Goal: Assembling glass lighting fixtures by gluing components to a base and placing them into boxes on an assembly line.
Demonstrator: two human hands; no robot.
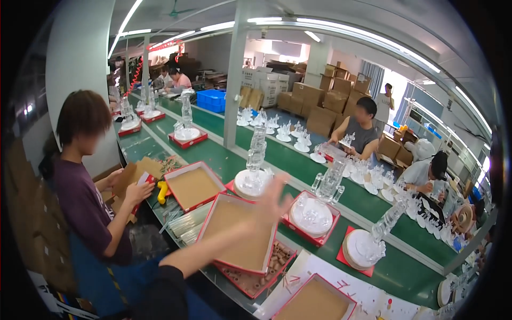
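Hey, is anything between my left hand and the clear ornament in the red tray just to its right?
Nothing tall that I can see. Only the low wall of the red tray surrounds the foot of the clear ornament. The left hand is blurred, so I can't tell whether it clears that wall.

Tall clear ornament, upright on round white base, along green belt

Three shallow boxes with brown bottoms, three tall clear ornaments near them, one box of tubes, one yellow tool, one ceiling fan; small ornaments too crowded to count.
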